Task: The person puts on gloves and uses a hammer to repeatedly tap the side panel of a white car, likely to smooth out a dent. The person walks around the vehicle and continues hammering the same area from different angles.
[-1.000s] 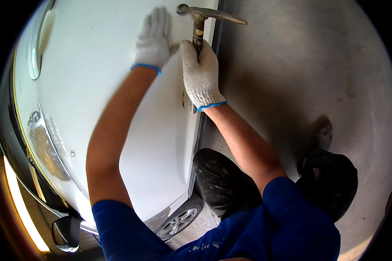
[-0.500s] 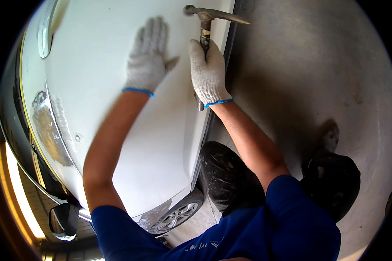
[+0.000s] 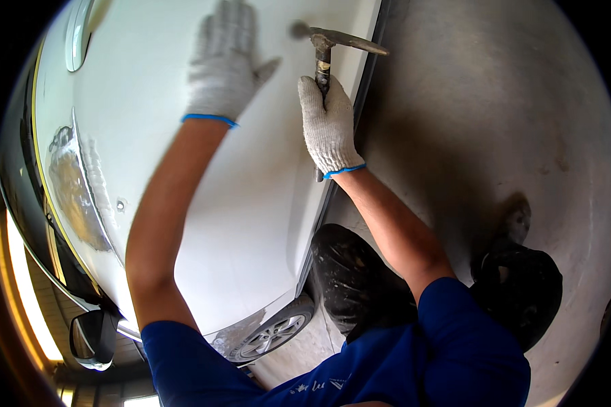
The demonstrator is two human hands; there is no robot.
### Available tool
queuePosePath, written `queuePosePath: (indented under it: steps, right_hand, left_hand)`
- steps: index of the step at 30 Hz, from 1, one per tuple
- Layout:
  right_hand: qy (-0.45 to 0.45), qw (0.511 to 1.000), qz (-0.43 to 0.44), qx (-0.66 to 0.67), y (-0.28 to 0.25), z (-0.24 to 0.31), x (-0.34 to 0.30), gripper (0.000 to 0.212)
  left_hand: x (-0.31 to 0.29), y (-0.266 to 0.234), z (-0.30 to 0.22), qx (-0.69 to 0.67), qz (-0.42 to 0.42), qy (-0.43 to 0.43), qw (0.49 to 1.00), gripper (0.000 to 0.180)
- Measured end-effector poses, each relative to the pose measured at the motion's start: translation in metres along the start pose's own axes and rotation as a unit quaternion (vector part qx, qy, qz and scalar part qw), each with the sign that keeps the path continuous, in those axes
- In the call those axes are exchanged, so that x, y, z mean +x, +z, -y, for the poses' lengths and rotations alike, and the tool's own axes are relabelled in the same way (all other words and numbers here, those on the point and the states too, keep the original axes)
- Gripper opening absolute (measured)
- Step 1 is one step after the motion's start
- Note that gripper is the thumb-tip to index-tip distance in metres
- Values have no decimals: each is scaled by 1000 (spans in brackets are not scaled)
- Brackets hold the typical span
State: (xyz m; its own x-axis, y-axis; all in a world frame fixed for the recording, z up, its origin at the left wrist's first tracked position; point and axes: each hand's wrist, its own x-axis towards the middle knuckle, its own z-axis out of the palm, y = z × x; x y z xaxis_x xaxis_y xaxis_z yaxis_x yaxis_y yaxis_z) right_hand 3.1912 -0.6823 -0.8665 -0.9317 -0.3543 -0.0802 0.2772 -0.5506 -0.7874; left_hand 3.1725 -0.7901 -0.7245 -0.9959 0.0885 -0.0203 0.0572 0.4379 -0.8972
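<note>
Currently, the gloved left hand [image 3: 223, 78] is outstretched and empty, on or just above the white door [image 3: 244, 203]; the gloved right hand [image 3: 330, 125] is wrapped round the hammer [image 3: 324, 57] near the door's edge. Farther out: scuffed patch [image 3: 81, 193], mirror [image 3: 91, 339], wheel [image 3: 275, 337].

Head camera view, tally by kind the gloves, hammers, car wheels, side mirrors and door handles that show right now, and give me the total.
White knit gloves with blue cuffs: 2
Dark metal-headed hammer: 1
Silver-spoked car wheel with black tyre: 1
Black side mirror: 1
White curved door handle: 1
Total: 6
</note>
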Motion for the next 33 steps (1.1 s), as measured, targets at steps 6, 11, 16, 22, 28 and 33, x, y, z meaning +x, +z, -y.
queuePosePath:
  steps: [6,11,16,22,28,33]
  right_hand:
    - [40,999,12,9,1,7,-1,31]
    - [43,995,20,90,-11,5,1,31]
    - [-40,999,24,15,21,-21,-10,30]
    - [-42,998,-16,36,17,-7,-10,27]
    - [2,1000,28,1,19,-11,-11,25]
    - [13,995,58,-85,30,-14,3,27]
  left_hand:
    - [-52,-6,-41,-52,119,105,986,96]
    - [-41,-13,21,-35,18,10,999,93]
    - [-26,-49,69,81,-44,-61,994,92]
    - [-27,-47,67,88,-36,-64,993,92]
    - [-27,-44,64,120,-33,-52,991,89]
    - [-22,-48,61,120,-47,-47,991,89]
